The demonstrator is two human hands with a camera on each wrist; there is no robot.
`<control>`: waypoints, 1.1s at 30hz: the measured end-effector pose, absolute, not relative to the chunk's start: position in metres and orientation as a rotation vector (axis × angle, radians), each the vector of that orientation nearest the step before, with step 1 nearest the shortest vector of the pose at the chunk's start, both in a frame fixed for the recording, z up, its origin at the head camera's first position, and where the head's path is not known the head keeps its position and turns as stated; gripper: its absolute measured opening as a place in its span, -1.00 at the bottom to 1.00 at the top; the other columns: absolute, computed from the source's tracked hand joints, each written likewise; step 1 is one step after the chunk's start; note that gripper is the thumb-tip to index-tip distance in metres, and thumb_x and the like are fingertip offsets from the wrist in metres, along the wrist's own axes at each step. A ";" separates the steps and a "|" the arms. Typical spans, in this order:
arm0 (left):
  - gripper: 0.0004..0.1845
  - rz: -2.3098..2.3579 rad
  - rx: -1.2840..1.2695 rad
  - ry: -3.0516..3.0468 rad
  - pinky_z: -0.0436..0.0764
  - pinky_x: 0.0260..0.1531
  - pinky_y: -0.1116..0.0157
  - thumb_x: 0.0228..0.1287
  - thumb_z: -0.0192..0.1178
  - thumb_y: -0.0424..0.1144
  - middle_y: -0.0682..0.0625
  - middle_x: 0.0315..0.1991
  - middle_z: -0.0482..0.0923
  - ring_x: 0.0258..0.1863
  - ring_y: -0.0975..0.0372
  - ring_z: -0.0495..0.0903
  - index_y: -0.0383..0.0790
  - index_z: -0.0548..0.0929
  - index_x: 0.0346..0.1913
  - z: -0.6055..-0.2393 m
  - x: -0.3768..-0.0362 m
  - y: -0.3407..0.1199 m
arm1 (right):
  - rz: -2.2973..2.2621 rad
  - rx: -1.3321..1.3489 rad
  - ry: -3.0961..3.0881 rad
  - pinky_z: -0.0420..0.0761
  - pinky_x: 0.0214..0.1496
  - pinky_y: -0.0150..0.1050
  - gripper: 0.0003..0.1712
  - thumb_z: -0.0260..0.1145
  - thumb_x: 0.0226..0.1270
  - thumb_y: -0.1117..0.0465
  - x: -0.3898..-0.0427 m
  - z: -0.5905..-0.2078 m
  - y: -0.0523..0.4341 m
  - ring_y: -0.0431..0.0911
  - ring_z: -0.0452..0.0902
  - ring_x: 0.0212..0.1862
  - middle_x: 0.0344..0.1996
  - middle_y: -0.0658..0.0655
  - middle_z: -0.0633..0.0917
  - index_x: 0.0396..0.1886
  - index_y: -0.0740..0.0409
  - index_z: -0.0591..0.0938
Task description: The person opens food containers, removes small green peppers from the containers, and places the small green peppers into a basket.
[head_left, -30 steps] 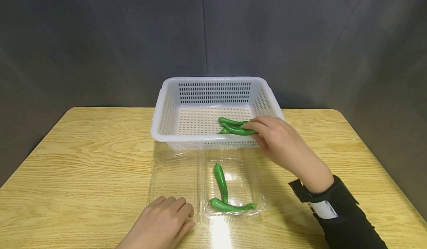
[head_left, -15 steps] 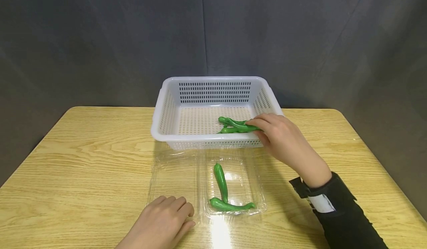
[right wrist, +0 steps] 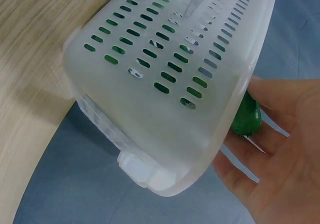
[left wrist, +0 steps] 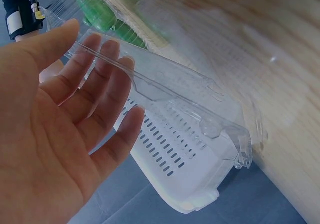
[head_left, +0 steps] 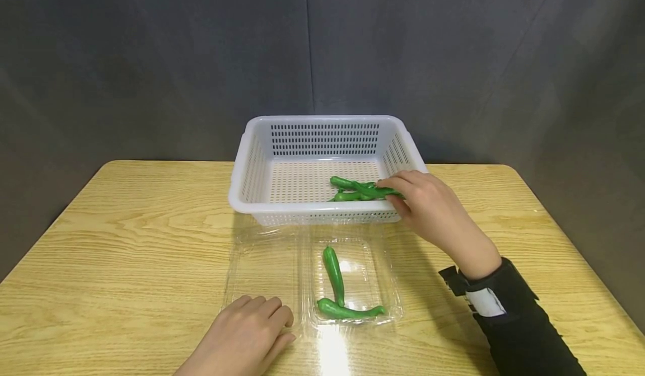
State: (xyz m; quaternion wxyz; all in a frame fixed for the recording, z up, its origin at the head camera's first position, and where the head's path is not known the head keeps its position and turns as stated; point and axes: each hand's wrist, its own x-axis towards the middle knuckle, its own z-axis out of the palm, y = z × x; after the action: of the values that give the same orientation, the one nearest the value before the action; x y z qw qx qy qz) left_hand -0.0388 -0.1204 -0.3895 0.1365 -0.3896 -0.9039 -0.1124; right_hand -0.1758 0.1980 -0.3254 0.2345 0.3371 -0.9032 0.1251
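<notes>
Wooden surface with a basket, a clear container and a resting hand

The light, wood-grained surface (head_left: 126,225) has rounded far corners. A white perforated basket (head_left: 252,174) stands on it toward the far middle. Just in front of the basket, an open clear plastic clamshell container (head_left: 262,264) lies flat, its two halves side by side. The left hand (head_left: 242,339) rests palm down on the surface at the near edge, its fingers relaxed at the container's near left corner.
</notes>
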 end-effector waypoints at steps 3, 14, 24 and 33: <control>-0.83 -0.325 -1.130 -2.611 0.50 -0.43 0.38 0.17 0.37 -0.10 0.19 -0.49 0.48 -0.55 0.37 0.41 -0.08 0.62 -0.39 -0.390 -0.039 -0.120 | 0.346 0.916 -2.502 0.61 -0.21 -0.04 -0.68 0.45 0.11 0.49 -0.176 -0.326 0.199 0.04 0.62 -0.26 -0.22 0.15 0.70 -0.10 0.24 0.71; -0.83 -0.324 -1.124 -2.601 0.47 -0.46 0.39 0.16 0.37 -0.10 0.19 -0.48 0.49 -0.55 0.37 0.42 -0.08 0.62 -0.38 -0.391 -0.039 -0.121 | 0.341 0.856 -2.557 0.57 -0.29 -0.08 -0.79 0.39 0.24 0.40 -0.180 -0.330 0.202 -0.01 0.54 -0.35 -0.28 0.15 0.69 -0.11 0.25 0.72; -0.83 -0.312 -1.118 -2.609 0.48 -0.45 0.38 0.16 0.37 -0.09 0.19 -0.48 0.48 -0.54 0.36 0.43 -0.08 0.62 -0.38 -0.391 -0.039 -0.121 | 0.337 0.816 -2.611 0.60 -0.25 -0.02 -0.80 0.37 0.30 0.32 -0.182 -0.331 0.205 0.04 0.62 -0.28 -0.23 0.19 0.71 -0.09 0.26 0.71; -0.83 -0.307 -1.124 -2.590 0.49 -0.44 0.38 0.15 0.38 -0.10 0.19 -0.48 0.49 -0.54 0.35 0.44 -0.08 0.62 -0.39 -0.391 -0.039 -0.121 | 0.335 0.810 -2.613 0.59 -0.28 -0.02 -0.79 0.38 0.29 0.32 -0.181 -0.331 0.206 0.04 0.62 -0.28 -0.21 0.20 0.71 -0.09 0.25 0.71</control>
State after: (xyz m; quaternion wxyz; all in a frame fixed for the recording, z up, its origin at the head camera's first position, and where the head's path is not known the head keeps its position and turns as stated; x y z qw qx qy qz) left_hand -0.0390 -0.1209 -0.3908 0.1502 -0.3914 -0.9016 -0.1069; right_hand -0.1813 0.2055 -0.3309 0.1918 0.2885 -0.9305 0.1193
